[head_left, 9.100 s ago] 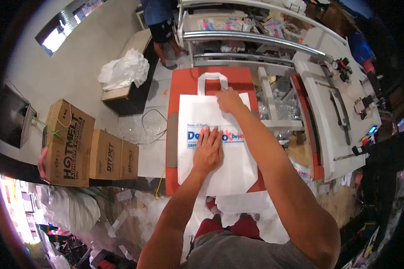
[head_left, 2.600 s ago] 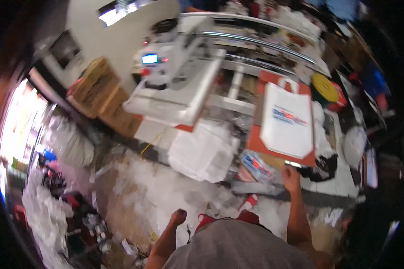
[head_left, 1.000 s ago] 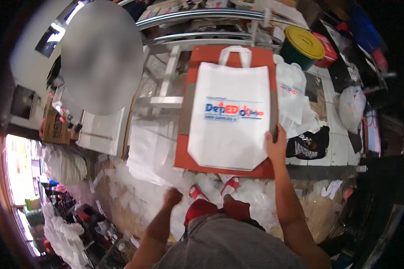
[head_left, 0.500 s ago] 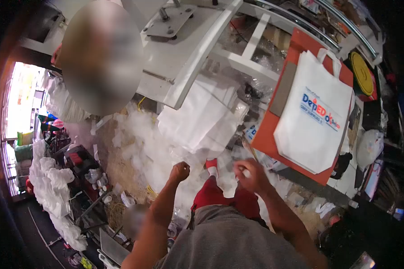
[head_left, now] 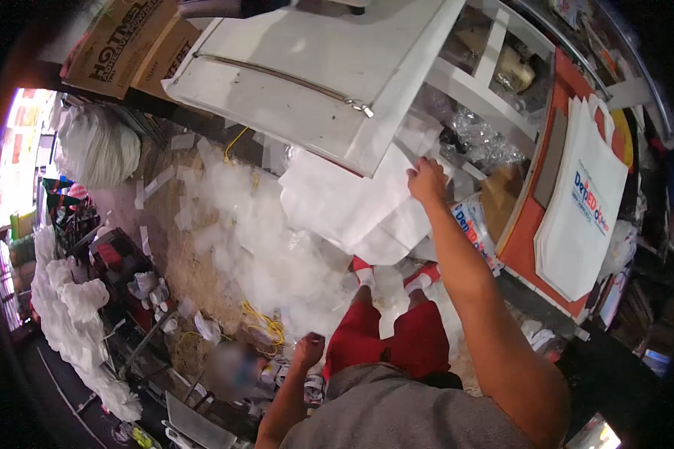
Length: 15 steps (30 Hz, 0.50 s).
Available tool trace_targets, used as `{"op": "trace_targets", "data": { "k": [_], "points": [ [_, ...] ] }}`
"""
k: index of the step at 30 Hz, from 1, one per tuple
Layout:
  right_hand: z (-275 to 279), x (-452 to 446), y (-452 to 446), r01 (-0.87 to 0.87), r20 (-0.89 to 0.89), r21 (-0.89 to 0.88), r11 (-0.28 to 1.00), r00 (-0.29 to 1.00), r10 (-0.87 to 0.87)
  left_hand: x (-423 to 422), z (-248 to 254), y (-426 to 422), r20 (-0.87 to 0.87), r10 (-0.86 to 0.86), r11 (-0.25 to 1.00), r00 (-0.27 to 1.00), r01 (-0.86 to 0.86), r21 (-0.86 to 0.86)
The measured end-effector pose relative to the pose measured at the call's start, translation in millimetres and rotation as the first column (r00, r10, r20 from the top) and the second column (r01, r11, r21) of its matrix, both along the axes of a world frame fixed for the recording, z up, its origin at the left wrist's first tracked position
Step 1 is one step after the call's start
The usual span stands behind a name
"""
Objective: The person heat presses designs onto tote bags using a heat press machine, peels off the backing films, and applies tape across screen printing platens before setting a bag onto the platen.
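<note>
My right hand (head_left: 427,181) reaches forward to a pile of blank white cloth-like sheets (head_left: 344,206) beneath the edge of a white table (head_left: 299,97). Its fingers are bent and slightly apart over the pile's right side; I see nothing gripped in them. Low beside my left thigh, my left hand (head_left: 309,350) is curled closed with nothing visible in it. To the right, white printed bags (head_left: 584,202) with handles lie stacked on an orange board (head_left: 550,161).
Cardboard boxes (head_left: 120,49) stand at the back left. White bundles (head_left: 75,314) line the left side, and a yellow cord (head_left: 266,327) lies on the littered floor. Clear plastic wrap (head_left: 479,138) fills part of the white frame. A printed packet (head_left: 473,228) leans near the board.
My right hand has moved forward from near my thigh to the white pile. My left hand has dropped back lower. The view has turned, shifting the printed bags rightward.
</note>
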State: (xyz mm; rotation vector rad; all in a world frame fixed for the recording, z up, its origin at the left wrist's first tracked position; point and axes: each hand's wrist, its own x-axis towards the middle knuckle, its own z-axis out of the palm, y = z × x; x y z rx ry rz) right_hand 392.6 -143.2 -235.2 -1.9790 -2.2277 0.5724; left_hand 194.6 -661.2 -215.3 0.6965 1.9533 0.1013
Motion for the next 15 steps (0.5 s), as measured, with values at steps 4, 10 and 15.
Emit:
{"op": "trace_targets", "data": {
  "k": [4, 10, 15],
  "points": [
    [32, 26, -33, 0.007, -0.341, 0.033, 0.999, 0.94, 0.005, 1, 32, 114, 0.127, 0.068, 0.94, 0.99, -0.106, 0.324],
    [11, 34, 16, 0.194, -0.47, -0.021, 0.981, 0.864, -0.181, 23, 44, 230, 0.338, 0.07, 0.848, 0.939, -0.234, 0.476],
    [-6, 30, 28, 0.219, -0.418, -0.004, 0.976, 0.886, -0.201, 35, 46, 210, 0.271, -0.023, 0.907, 0.962, -0.093, 0.41]
  ]
}}
